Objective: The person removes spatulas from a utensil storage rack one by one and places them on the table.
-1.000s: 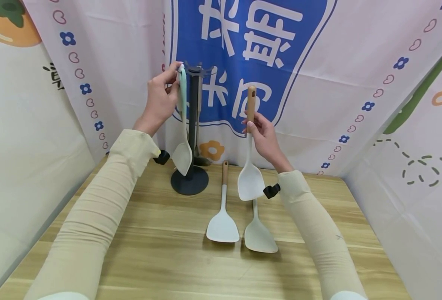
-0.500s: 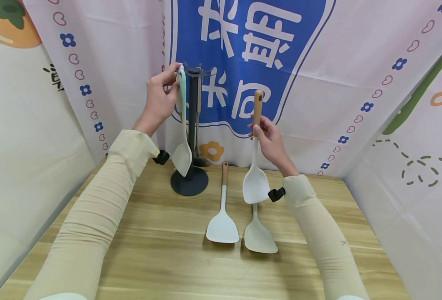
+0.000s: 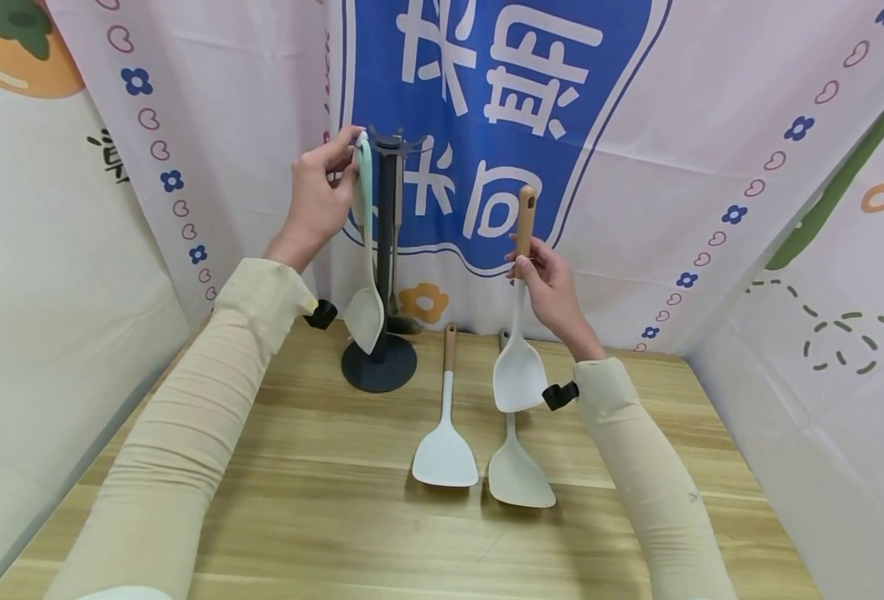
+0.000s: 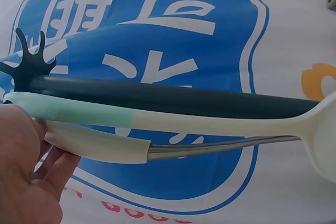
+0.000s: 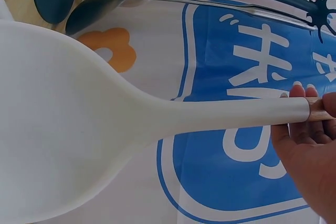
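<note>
At the top of the black utensil stand (image 3: 387,208), my left hand (image 3: 317,200) pinches the upper end of a cream spatula (image 3: 364,317) with a mint-green handle. The spatula hangs head down beside the pole; whether its hole sits on a hook is hidden by the fingers. A cream-handled utensil (image 4: 100,142) with a metal shank lies just behind it in the left wrist view. My right hand (image 3: 551,287) holds a white spatula (image 3: 520,375) by its wooden handle (image 3: 526,221), thumb in front. This spatula is upright, head down, raised in front of the table's back.
On the wooden table (image 3: 322,517) lie a white spatula with a wooden handle (image 3: 446,454) and a grey-beige spatula (image 3: 519,477), side by side. A metal-shanked spoon (image 5: 102,6) hangs behind the pole. Printed cloth (image 3: 636,208) closes off the back and sides.
My right hand has shifted right and slightly down with the white spatula, uncovering the end of the grey-beige spatula's handle. The left hand stays at the stand's top.
</note>
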Action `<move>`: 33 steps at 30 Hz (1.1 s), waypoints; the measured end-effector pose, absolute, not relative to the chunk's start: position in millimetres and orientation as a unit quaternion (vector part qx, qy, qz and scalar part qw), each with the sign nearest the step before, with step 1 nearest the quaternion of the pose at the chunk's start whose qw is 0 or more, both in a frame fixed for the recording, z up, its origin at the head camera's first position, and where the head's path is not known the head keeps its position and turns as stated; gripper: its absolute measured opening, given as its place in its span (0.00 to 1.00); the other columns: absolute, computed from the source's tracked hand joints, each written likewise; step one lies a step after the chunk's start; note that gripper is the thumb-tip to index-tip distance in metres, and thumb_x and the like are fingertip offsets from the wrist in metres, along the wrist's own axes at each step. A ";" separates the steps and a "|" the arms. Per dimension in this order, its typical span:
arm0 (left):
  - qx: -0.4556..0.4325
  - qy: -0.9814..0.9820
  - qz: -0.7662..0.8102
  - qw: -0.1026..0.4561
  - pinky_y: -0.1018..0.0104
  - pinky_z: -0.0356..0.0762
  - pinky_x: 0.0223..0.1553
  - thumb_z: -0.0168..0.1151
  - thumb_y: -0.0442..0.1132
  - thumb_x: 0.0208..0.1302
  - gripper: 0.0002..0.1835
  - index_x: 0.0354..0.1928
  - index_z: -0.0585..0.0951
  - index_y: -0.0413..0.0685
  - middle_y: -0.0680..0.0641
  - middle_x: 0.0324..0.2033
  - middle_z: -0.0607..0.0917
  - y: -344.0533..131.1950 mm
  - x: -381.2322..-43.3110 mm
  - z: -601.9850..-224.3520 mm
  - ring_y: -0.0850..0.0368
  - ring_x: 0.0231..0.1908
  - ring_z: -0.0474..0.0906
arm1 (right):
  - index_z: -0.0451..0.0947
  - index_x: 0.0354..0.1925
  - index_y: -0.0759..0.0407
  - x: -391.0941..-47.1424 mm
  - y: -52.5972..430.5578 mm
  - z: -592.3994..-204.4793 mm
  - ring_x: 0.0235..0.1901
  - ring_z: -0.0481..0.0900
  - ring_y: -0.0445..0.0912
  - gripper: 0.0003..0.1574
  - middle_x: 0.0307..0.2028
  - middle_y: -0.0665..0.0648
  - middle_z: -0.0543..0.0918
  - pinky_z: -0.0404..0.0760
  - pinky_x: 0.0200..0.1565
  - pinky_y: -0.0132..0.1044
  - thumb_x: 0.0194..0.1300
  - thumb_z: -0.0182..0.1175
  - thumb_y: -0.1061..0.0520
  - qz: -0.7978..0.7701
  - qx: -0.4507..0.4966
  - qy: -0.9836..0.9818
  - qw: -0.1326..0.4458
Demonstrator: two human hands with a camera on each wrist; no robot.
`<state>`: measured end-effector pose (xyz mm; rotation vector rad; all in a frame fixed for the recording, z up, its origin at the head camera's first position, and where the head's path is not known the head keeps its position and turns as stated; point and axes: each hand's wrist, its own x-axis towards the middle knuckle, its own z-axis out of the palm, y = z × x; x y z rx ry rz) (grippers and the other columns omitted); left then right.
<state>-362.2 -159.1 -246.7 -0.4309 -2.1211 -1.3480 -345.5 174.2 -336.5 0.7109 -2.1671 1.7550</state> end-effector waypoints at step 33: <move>-0.179 -0.825 -0.426 0.325 0.52 0.80 0.69 0.51 0.30 0.81 0.26 0.77 0.71 0.45 0.41 0.71 0.78 -156.0 -357.8 -246.5 0.45 0.69 0.80 | 0.68 0.71 0.77 -337.2 197.8 -347.0 0.37 0.81 0.37 0.25 0.42 0.42 0.81 0.85 0.44 0.24 0.83 0.46 0.65 0.606 0.239 -0.741 0.162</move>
